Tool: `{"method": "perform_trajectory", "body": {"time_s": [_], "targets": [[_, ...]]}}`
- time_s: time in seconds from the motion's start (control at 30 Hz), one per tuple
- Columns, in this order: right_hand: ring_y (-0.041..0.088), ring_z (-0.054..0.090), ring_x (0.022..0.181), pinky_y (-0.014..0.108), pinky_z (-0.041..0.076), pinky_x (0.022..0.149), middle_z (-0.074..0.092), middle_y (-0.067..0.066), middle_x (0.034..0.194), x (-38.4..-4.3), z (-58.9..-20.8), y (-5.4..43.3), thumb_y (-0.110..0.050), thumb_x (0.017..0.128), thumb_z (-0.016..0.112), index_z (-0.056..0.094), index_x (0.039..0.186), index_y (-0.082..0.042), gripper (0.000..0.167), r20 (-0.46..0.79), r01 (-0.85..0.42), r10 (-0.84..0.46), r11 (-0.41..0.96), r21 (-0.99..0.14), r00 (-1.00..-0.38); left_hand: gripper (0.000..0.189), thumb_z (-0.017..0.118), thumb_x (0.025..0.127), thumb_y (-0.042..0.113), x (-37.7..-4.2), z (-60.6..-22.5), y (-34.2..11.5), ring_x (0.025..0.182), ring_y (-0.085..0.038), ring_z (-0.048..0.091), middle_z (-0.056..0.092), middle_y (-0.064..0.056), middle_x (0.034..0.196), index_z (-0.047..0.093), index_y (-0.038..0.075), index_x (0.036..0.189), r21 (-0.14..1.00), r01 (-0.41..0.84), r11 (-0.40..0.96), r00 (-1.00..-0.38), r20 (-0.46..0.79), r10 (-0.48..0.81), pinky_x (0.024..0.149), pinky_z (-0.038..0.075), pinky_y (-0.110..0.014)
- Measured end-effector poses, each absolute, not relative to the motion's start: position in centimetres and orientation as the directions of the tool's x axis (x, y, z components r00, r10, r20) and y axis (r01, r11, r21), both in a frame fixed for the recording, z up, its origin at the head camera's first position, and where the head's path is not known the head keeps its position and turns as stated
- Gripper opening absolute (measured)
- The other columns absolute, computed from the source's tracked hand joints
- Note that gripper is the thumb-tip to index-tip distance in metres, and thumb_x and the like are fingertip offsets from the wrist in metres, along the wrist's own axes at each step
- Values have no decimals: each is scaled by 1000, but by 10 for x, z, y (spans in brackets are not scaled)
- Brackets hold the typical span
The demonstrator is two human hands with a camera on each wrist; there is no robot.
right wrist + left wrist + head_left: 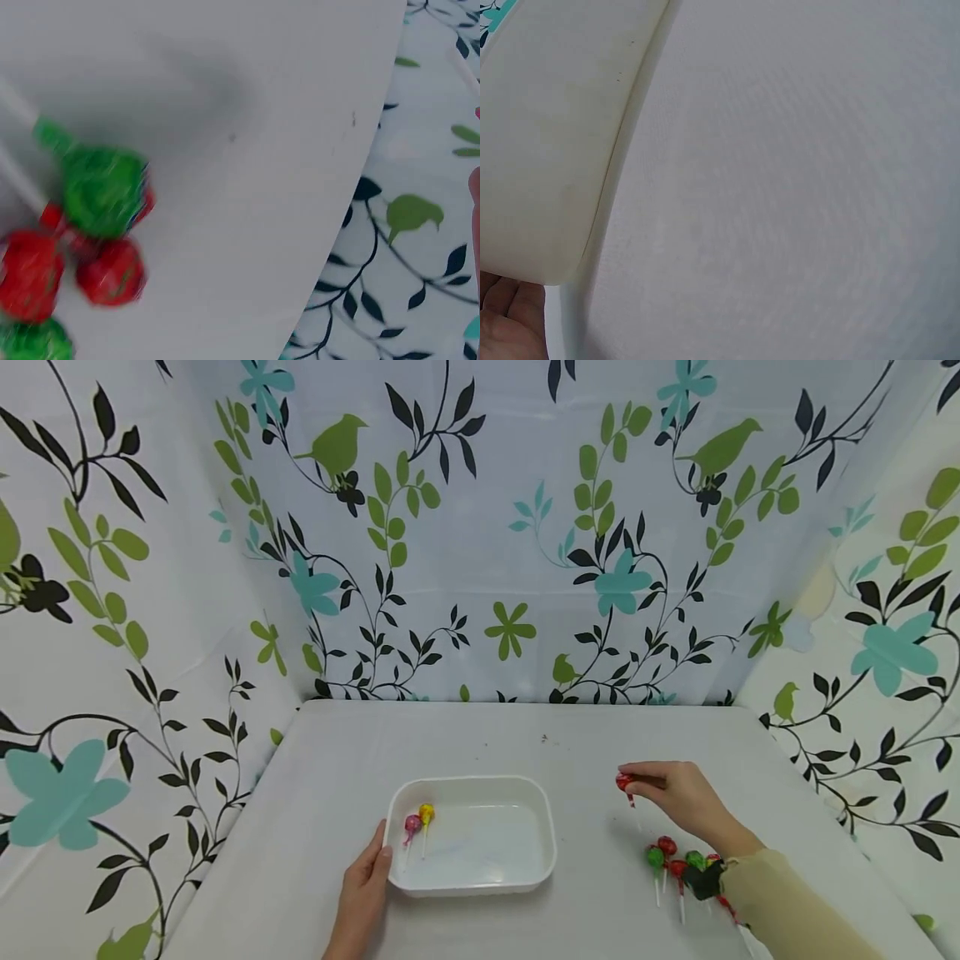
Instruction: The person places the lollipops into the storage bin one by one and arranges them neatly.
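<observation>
1. Pinching a red-wrapped lollipop by its candy end between the thumb and fingers of the right hand, over the right half of the white surface, pointing its pale stick downward.
2. Gripping the left wall of a white tray in the left hand, bending the fingers along the outside and hiding their tips behind the tray in the left wrist view.
3. Showing the tray flat, slightly left of the surface's middle and well apart from its far edge.
4. Showing a pink lollipop and a yellow lollipop inside, side by side near the tray's far left corner.
5. Showing a loose cluster of red and green lollipops near the surface's right edge, lying partly behind the beige sleeve.
6. Bearing a dark bluish patch on one green wrapper, too blurred for reading.
7. Facing a patterned cloth beyond the far edge, displaying birds, flowers and leaves.
</observation>
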State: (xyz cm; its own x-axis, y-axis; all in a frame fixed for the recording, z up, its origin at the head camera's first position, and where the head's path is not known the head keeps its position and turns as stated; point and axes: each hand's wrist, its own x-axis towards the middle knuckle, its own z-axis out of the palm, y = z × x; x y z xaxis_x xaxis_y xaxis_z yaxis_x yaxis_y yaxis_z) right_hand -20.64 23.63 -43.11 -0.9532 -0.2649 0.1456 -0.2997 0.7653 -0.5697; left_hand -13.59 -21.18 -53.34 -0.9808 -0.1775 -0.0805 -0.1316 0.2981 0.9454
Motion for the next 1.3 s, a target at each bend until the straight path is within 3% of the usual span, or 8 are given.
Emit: {"method": "perform_trajectory", "body": {"time_s": [0.4,0.87,1.3], "targets": [[12,74,94,32,65,88,79,0,105,-241,-434,102,-17,91,77,77,118,-10,28,46,-369,-445,675,-638,-894,49,46,109,15,-135,-533,-209,154,-35,29,33,-11,164,37,3,156,956,-106,274,-979,-52,-198,123,31,-48],[6,63,76,18,60,74,74,-5,86,-260,-436,-7,-17,87,81,80,97,-12,11,-171,-482,-622,726,-491,-764,48,47,108,13,-135,-533,-210,153,-35,31,35,-11,163,39,2,155,958,-112,263,-976,-56,-210,122,32,-50],[9,56,68,17,53,65,64,-7,73,-265,-455,-46,-20,85,84,71,81,-16,14,-315,-497,-594,799,-339,-740,48,47,109,13,-133,-534,-213,152,-35,31,35,-13,163,39,1,155,964,-73,256,-983,-26,-182,123,29,-49]]}}
